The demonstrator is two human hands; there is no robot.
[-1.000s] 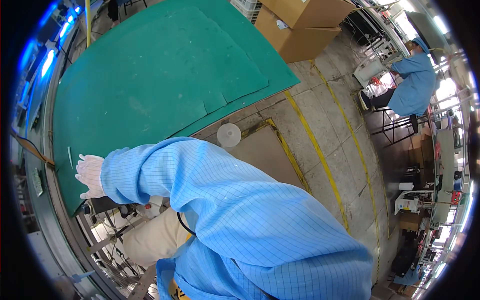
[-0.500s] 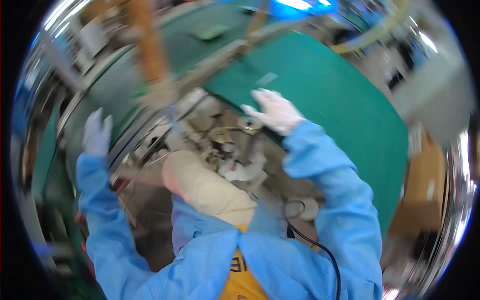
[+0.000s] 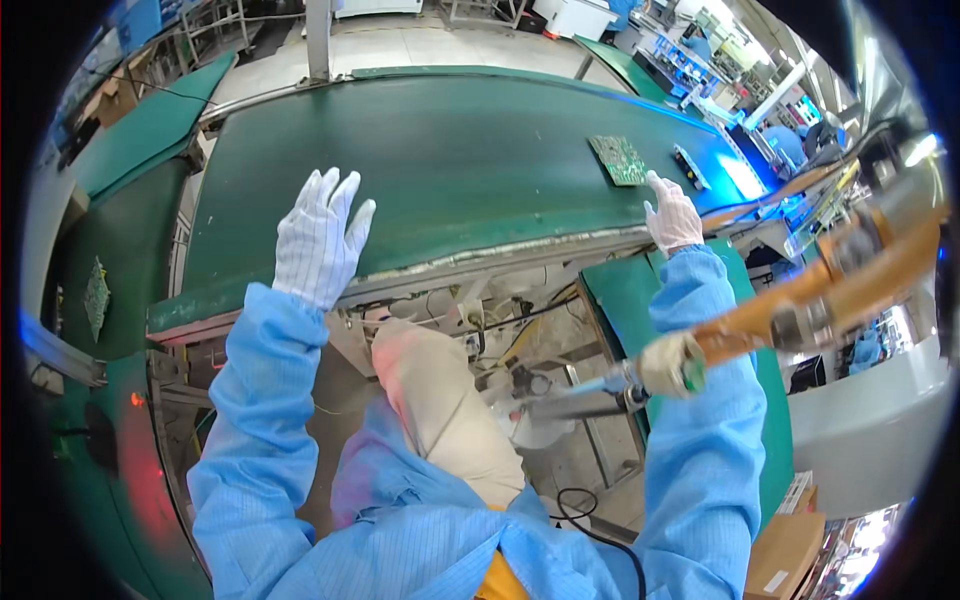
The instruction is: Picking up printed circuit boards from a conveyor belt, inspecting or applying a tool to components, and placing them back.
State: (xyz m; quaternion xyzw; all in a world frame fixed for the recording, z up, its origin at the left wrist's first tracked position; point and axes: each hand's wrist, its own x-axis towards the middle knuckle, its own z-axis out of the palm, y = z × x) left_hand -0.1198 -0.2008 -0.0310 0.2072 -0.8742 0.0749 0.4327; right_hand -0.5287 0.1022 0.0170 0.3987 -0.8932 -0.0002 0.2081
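Note:
My left hand [image 3: 322, 240], in a white striped glove, is held over the near edge of a green conveyor belt [image 3: 430, 150]. Its fingers are spread and it holds nothing. Further along the belt, my right hand [image 3: 674, 214], also gloved, has its fingers apart. Its fingertip is close to the near corner of a green circuit board [image 3: 618, 160] lying on the belt; whether they touch I cannot tell. To the right of that board lies a small dark part with a pale edge [image 3: 690, 167].
A jointed orange-brown arm [image 3: 780, 315] crosses in front of my right sleeve. Another circuit board [image 3: 97, 298] lies on the left belt [image 3: 120, 235]. A green tabletop [image 3: 620, 300] is beneath my right forearm. At lower right stands a cardboard box [image 3: 785, 553]. Blue light shines at the belt's right end.
The view has swung so that the belt now lies ahead. My right hand has gone from over the green tabletop to beside the circuit board; my left is over the belt's edge.

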